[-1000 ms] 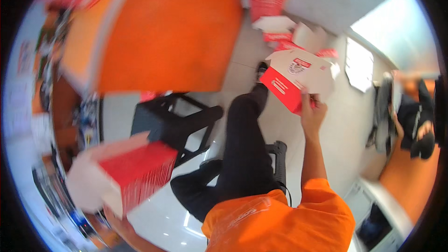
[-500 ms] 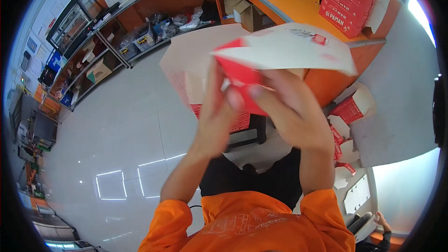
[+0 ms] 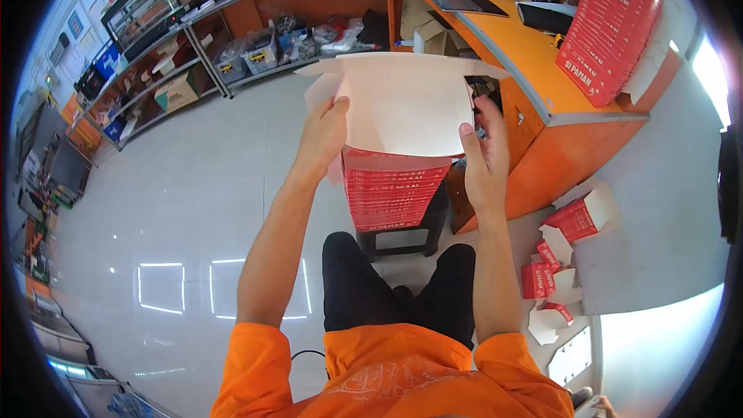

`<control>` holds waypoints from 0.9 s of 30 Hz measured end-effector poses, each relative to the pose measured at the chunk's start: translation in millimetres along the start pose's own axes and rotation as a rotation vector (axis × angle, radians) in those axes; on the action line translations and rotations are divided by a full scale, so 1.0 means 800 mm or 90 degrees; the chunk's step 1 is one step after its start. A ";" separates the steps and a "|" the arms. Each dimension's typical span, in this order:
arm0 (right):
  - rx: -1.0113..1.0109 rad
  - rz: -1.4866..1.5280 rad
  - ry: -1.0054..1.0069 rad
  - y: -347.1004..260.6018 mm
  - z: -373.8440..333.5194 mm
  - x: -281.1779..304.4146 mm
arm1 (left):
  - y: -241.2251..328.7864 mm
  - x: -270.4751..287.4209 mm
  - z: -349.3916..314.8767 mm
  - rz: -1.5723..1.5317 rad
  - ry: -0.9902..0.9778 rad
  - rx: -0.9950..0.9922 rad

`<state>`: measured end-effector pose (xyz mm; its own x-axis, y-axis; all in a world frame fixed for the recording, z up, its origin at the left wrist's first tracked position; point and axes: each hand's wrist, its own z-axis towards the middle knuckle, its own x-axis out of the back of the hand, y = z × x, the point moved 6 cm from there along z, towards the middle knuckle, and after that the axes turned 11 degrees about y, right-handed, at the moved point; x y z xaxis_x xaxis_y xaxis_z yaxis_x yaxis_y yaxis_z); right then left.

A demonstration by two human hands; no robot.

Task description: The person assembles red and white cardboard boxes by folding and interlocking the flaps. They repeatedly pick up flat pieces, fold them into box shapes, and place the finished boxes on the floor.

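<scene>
In front of my knees, a tall stack of nested red-and-white cardboard food boxes (image 3: 391, 195) rests on a black stool (image 3: 418, 241). The top food box (image 3: 406, 112) is spread wide, with its plain whitish inside facing up. My left hand (image 3: 326, 130) pinches its left side, thumb over the edge. At the right side, my right hand (image 3: 486, 143) has its thumb on the near side and fingers curled behind the edge. Part of the right fingers' contact is hidden by the cardboard.
Another stack of red boxes (image 3: 607, 31) stands on the orange counter (image 3: 534, 70) at the right. Several folded boxes (image 3: 576, 220) lie on the floor below it. Along the back runs a metal shelf (image 3: 255, 77) holding bags and bins. A person's hand (image 3: 605, 406) shows at the lower right.
The folded red-and-white box my hands held up together is no longer raised before me. My hands have moved apart to both sides of the stack's top box. My view has shifted slightly.
</scene>
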<state>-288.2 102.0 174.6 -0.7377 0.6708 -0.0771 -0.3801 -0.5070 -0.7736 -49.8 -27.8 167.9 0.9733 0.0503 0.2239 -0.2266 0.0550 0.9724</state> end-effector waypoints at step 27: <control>-0.107 -0.022 -0.341 0.085 0.018 -0.011 | 0.075 -0.014 -0.083 0.476 0.099 -0.501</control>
<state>-315.5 53.9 131.3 -0.9234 0.2947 0.2460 -0.3470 -0.3664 -0.8633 -76.8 41.4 219.6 0.5781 0.4586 0.6748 -0.7713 0.5770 0.2686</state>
